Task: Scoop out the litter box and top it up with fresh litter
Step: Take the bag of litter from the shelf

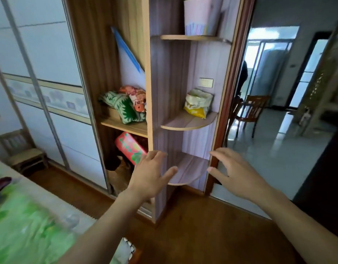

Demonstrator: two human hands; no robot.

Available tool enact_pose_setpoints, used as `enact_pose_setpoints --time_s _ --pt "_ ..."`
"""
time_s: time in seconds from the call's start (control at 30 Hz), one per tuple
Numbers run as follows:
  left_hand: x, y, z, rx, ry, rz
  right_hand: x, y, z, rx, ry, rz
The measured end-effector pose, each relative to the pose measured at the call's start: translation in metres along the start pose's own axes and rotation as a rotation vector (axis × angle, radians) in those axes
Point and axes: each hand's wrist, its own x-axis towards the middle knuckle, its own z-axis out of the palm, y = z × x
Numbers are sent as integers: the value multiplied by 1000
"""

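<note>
On the middle corner shelf (pixel 191 121) sits an opened yellow bag (pixel 197 103).

A tall wooden wardrobe with white sliding doors (pixel 50 60) is filling the left side, and its open wooden compartment (pixel 126 126) is holding a green-and-white patterned cloth bundle (pixel 124 109) on one shelf. A red patterned package (pixel 130 146) is leaning just below. A rounded purple-grey corner shelf (pixel 191 121) is carrying a crumpled yellow-and-white bag (pixel 197 105), while a pale pink box (pixel 200 16) is standing on the shelf above. A brown wooden chair (pixel 251 113) is standing beyond the doorway, and a small wooden stool (pixel 21 149) is sitting by the wardrobe.
</note>
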Motion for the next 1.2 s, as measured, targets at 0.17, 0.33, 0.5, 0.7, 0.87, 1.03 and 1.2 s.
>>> enact_pose_setpoints --time_s 0.17,0.33,0.5,0.7,0.87,1.03,1.2 --pt "72 -51 3 -79 -33 64 65 -6 22 -6 11 94" --pt "139 -83 10 -159 -73 135 105 -5 39 6 28 204" --pt "193 -76 27 -210 -81 223 130 22 30 -34 58 276" --pt "250 -47 73 -290 -67 281 151 75 20 -10 138 293" --pt "305 -15 115 -218 -42 311 181 148 25 -71 134 308" --pt "381 38 155 -239 -51 278 221 231 7 -117 91 296" --pt "433 75 182 -246 -26 293 272 289 -18 -179 53 177"
